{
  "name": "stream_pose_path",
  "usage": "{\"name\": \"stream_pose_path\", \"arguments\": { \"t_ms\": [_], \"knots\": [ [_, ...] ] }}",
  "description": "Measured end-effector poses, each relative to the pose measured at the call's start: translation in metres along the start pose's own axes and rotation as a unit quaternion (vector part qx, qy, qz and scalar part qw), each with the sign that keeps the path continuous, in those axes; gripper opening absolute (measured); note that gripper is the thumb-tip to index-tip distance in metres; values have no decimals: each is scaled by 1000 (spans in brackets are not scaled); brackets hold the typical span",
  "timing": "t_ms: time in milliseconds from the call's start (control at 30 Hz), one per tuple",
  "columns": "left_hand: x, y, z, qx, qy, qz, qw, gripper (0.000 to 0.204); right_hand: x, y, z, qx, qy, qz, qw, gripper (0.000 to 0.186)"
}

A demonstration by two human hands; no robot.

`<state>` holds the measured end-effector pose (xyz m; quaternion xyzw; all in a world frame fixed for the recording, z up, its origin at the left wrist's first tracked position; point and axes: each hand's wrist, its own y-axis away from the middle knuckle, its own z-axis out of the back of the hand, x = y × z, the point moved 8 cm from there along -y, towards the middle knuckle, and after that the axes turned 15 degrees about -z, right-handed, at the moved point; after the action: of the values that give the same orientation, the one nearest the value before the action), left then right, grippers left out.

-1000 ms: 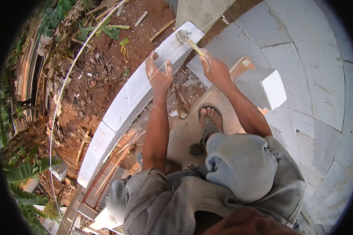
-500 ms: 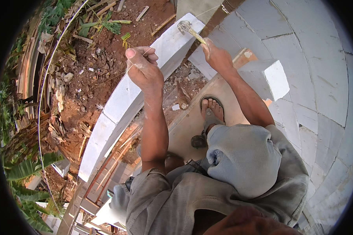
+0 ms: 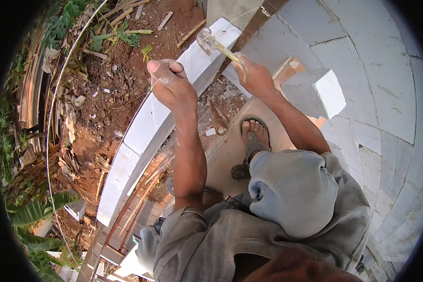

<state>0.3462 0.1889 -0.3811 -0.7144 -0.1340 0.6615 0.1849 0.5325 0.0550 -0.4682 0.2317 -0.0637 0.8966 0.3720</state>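
- Wearing a grey shirt point(image 3: 277, 246) and faded blue trousers point(image 3: 291, 192), with one knee bent up close beneath the view;
- Curling the left hand point(image 3: 174, 89) beyond the outer edge of the block row; bringing thumb and fingertips together, apparently pinching a thin string point(image 3: 246, 14), after spreading them apart over the blocks a second ago;
- Shifting the string outward with that hand, compared with a second ago; likely gaining hold of it by this change, while keeping the right hand busy with the hammer;
- Wrapping the right hand point(image 3: 254, 77) around the handle of a hammer point(image 3: 222, 48), fingers clamped firmly on the pale wood; swinging the head slightly leftward compared with half a second ago, and hanging it over the far end of the row, contact impossible to tell;
- Curving, through the fisheye lens, along a row of white aerated-concrete blocks point(image 3: 143, 124), with a joint showing partway down;
- Standing with a sandal point(image 3: 256, 144) on a tan board point(image 3: 228, 152), just inside the row; passing a loose white block point(image 3: 331, 94) beside the right forearm;
- Looking down beyond the row onto reddish soil point(image 3: 145, 49), banana leaves point(image 3: 30, 210) and a white cable point(image 3: 50, 105).
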Motion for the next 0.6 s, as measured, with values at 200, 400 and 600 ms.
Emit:
{"name": "stream_pose_path", "arguments": {
  "t_ms": [200,400,600],
  "knots": [
    [-2,-5,-3,-2,4,-8,1000,61,-44,-35,-16,96,97,-123,983,44],
    [12,-1,12,71,-93,-36,992,61,11,4,3,40,-14,5,999,40],
    [3,-5,2,71,-63,-31,995,62,-34,-31,-15,60,30,-100,993,35]
  ]
}}
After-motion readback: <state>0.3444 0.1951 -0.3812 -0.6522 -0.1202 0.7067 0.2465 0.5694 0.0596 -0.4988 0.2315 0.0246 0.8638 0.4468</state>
